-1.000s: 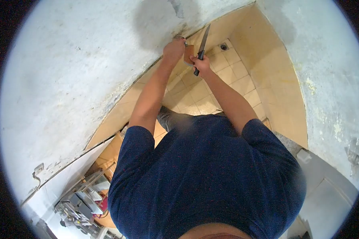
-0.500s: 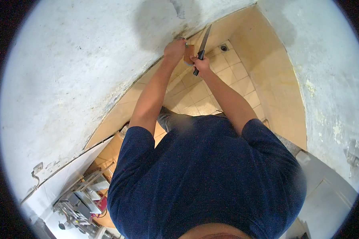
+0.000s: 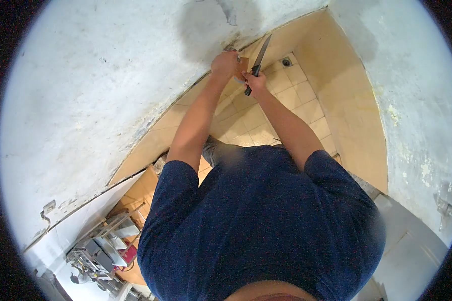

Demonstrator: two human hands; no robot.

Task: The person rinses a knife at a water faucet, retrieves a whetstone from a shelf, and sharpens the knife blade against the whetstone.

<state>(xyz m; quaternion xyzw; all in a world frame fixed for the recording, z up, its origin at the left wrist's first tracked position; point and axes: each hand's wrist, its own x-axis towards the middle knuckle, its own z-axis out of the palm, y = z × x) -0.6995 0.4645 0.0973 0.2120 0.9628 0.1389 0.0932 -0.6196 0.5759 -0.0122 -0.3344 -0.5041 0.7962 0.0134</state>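
My right hand (image 3: 256,84) is closed around the black handle of a knife (image 3: 263,51), whose blade points up and away. Its fingers also touch a flat brown rectangular piece (image 3: 243,65); its kind cannot be made out. My left hand (image 3: 224,65) is closed at the left wall, over what looks like a small metal tap (image 3: 230,49), mostly hidden by the hand. A pale bluish streak, possibly water, shows just below the brown piece.
Beige tiles cover the floor (image 3: 286,100), with a round drain (image 3: 287,62) near the far corner. Stained white walls (image 3: 100,100) rise on both sides above tan tiling. Behind at lower left stands a rack (image 3: 98,258) with kitchen things.
The view has shifted slightly, moving both hands a little right in the picture. My left hand now covers more of the brown piece's left side. The knife stays in my right hand.
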